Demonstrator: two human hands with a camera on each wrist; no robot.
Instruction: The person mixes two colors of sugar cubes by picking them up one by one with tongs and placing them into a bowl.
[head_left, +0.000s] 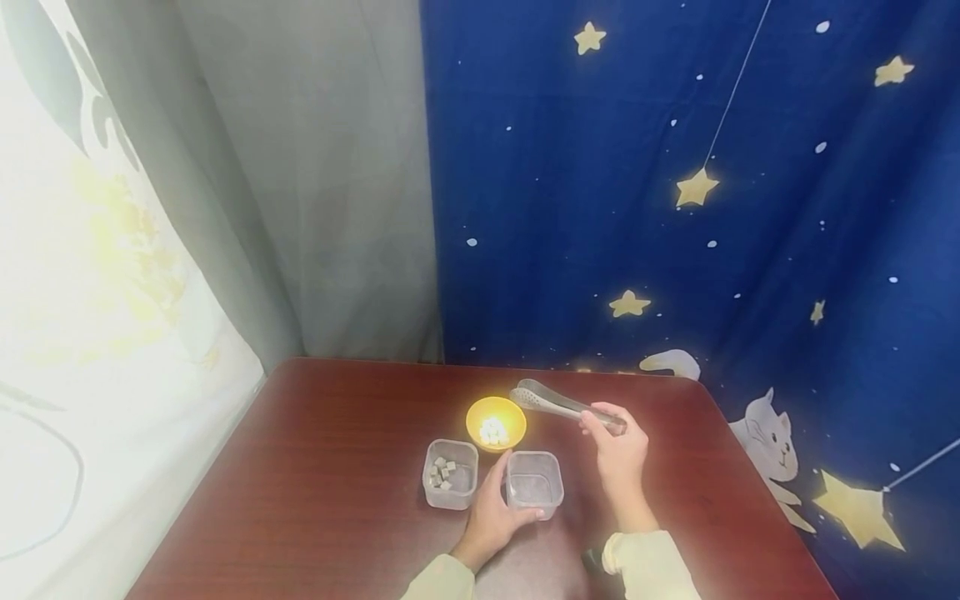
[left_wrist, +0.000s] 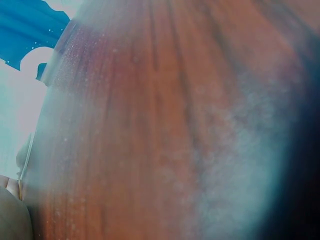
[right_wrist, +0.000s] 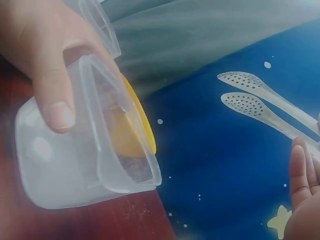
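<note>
My left hand (head_left: 495,508) grips a clear plastic container (head_left: 534,483) by its sides, and nothing shows inside it. In the right wrist view the thumb lies along the wall of that container (right_wrist: 60,160). My right hand (head_left: 621,450) holds metal tongs (head_left: 551,402) by the handle end. Their perforated tips (right_wrist: 243,104) stand apart with nothing between them, near the right rim of a yellow bowl (head_left: 474,425). Several small white pieces (head_left: 492,431) lie in the bowl. A second clear container (head_left: 450,498), left of my left hand, holds several pale cubes (head_left: 441,473).
Everything stands on a reddish-brown table (head_left: 330,467). Behind it hang a grey curtain (head_left: 352,183) and a blue one with stars (head_left: 555,192). A bright white curtain (head_left: 112,333) hangs at the left. The left wrist view shows mostly blurred tabletop (left_wrist: 125,140).
</note>
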